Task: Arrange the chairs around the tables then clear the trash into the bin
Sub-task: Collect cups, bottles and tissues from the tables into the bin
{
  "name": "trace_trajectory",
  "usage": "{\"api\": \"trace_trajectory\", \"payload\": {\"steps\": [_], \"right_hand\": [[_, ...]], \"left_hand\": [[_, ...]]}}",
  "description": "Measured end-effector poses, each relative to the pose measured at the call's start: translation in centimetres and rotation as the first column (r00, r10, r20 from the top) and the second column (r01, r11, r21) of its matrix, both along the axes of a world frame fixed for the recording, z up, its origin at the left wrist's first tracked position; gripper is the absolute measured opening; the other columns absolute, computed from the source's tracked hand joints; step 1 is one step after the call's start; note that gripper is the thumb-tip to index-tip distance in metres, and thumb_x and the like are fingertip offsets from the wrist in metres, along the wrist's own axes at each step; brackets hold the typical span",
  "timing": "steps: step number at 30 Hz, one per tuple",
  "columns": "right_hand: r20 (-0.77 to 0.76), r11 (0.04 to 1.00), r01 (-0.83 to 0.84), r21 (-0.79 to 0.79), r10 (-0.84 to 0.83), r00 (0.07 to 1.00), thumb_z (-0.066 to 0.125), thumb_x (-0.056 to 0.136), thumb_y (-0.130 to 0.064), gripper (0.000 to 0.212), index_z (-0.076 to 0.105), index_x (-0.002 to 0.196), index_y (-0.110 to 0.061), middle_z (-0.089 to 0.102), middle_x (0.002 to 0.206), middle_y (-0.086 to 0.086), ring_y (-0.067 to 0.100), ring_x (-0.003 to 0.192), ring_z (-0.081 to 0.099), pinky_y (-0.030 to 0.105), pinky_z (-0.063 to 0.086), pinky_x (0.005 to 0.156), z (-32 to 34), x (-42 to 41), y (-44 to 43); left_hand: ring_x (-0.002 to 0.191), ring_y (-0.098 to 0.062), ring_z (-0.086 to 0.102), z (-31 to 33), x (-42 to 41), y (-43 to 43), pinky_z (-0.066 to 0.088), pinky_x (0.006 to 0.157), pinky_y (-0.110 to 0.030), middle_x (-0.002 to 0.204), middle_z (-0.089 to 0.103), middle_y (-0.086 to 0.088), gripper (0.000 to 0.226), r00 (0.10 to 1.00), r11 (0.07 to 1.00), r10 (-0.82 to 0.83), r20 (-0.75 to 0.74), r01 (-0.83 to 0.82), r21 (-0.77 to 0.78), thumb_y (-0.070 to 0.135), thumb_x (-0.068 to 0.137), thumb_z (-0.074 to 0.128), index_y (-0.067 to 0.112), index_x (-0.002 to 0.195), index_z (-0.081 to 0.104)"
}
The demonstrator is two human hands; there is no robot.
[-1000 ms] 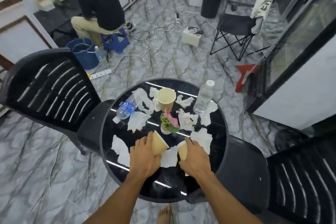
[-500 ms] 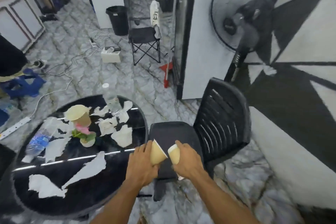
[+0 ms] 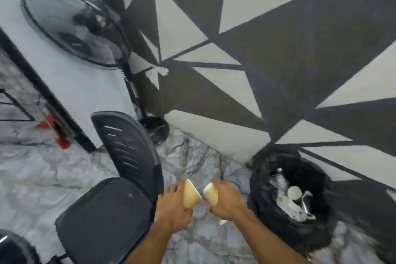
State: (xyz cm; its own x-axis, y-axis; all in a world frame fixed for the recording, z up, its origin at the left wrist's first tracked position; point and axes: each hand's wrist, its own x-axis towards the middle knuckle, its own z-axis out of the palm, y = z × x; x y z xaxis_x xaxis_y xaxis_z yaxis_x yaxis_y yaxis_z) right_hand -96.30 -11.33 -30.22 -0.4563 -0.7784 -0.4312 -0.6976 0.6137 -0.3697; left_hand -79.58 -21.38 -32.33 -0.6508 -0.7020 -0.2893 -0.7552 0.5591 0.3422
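My left hand [image 3: 172, 210] grips a tan paper cup [image 3: 190, 194], tilted on its side. My right hand [image 3: 227, 200] grips a second tan paper cup [image 3: 211, 194] with a white inside, and a scrap of white paper shows below that hand. Both hands hover over the marble floor, a little left of a bin lined with a black bag [image 3: 265, 210]. The bin holds white cups and other pale trash. A black plastic chair [image 3: 120, 188] stands just left of my left hand. Only a sliver of the round black table [image 3: 12, 248] shows at the bottom left.
A black standing fan [image 3: 72, 25] rises behind the chair, its base [image 3: 155, 129] on the floor by the wall. The wall with grey and black triangles [image 3: 257, 60] runs close behind the bin. A red object [image 3: 60, 137] leans at the left.
My view has swung right from the littered table to the wall and bin. Both hands lifted a cup each off the table and carried them toward the bin.
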Motion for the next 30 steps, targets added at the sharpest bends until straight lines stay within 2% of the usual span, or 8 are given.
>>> {"api": "trace_trajectory", "payload": {"steps": [7,13,18,23,26,28,30], "right_hand": [[-0.025,0.921,0.389,-0.011,-0.389,0.921,0.074,0.068,-0.039,0.088,0.034,0.145,-0.026,0.051,0.138,0.005,0.028,0.122,0.053,0.038,0.049,0.094,0.0,-10.1,8.3],[0.033,0.807,0.591,0.001,-0.590,0.806,0.076,0.072,-0.039,0.096,0.024,0.152,-0.029,0.046,0.142,0.006,0.028,0.127,0.049,0.038,0.046,0.095,-2.0,-17.9,13.4],[0.114,0.697,0.717,-0.018,-0.711,0.694,0.078,0.065,-0.042,0.101,0.025,0.149,-0.029,0.056,0.128,0.002,0.025,0.117,0.055,0.036,0.050,0.087,-4.7,-26.0,16.1],[0.145,0.628,0.778,0.016,-0.772,0.619,0.079,0.062,-0.047,0.102,0.029,0.148,-0.027,0.057,0.134,0.006,0.027,0.120,0.055,0.040,0.049,0.095,-6.6,-34.9,18.3],[0.134,0.596,0.802,-0.031,-0.793,0.594,0.082,0.070,-0.040,0.108,0.018,0.154,-0.020,0.047,0.143,0.012,0.030,0.129,0.047,0.039,0.044,0.100,-6.9,-40.5,18.6],[0.096,0.577,0.812,-0.084,-0.807,0.583,0.081,0.072,-0.039,0.108,0.014,0.155,-0.018,0.041,0.149,0.012,0.031,0.134,0.042,0.040,0.041,0.103,-7.1,-43.6,18.6],[0.065,0.552,0.825,-0.120,-0.825,0.562,0.079,0.075,-0.036,0.102,0.018,0.154,-0.017,0.041,0.149,0.012,0.032,0.133,0.042,0.041,0.042,0.104,-7.3,-45.6,18.8]], "left_hand": [[0.124,-0.027,0.049,-0.3,-12.6,1.9,0.046,0.097,-0.045,0.138,0.050,-0.001,0.091,0.959,0.958,-0.279,-0.056,0.282,0.058,0.052,0.071,0.063,0.027,0.149,0.023],[0.120,-0.027,0.050,-1.2,-23.4,4.9,0.047,0.094,-0.044,0.133,0.053,0.000,0.085,0.893,0.889,-0.449,-0.012,0.449,0.090,0.051,0.074,0.064,0.028,0.145,0.023],[0.121,-0.024,0.051,-3.3,-32.8,7.5,0.047,0.096,-0.041,0.135,0.052,0.004,0.083,0.866,0.861,-0.498,0.028,0.491,0.130,0.048,0.072,0.067,0.030,0.143,0.028],[0.119,-0.027,0.053,-4.7,-41.7,10.0,0.047,0.094,-0.040,0.131,0.057,0.000,0.081,0.847,0.844,-0.526,0.076,0.509,0.169,0.046,0.071,0.068,0.028,0.140,0.031],[0.124,-0.031,0.051,-4.7,-48.0,11.4,0.046,0.098,-0.043,0.138,0.053,-0.005,0.089,0.870,0.854,-0.492,0.014,0.480,0.198,0.043,0.073,0.070,0.024,0.149,0.026],[0.129,-0.031,0.046,-4.5,-51.6,12.0,0.044,0.103,-0.045,0.145,0.048,-0.007,0.098,0.876,0.863,-0.482,-0.027,0.480,0.160,0.042,0.073,0.071,0.019,0.154,0.021],[0.129,-0.032,0.045,-4.8,-54.1,12.3,0.044,0.102,-0.047,0.145,0.048,-0.009,0.098,0.872,0.865,-0.489,-0.040,0.490,0.105,0.038,0.073,0.072,0.014,0.154,0.023]]}}
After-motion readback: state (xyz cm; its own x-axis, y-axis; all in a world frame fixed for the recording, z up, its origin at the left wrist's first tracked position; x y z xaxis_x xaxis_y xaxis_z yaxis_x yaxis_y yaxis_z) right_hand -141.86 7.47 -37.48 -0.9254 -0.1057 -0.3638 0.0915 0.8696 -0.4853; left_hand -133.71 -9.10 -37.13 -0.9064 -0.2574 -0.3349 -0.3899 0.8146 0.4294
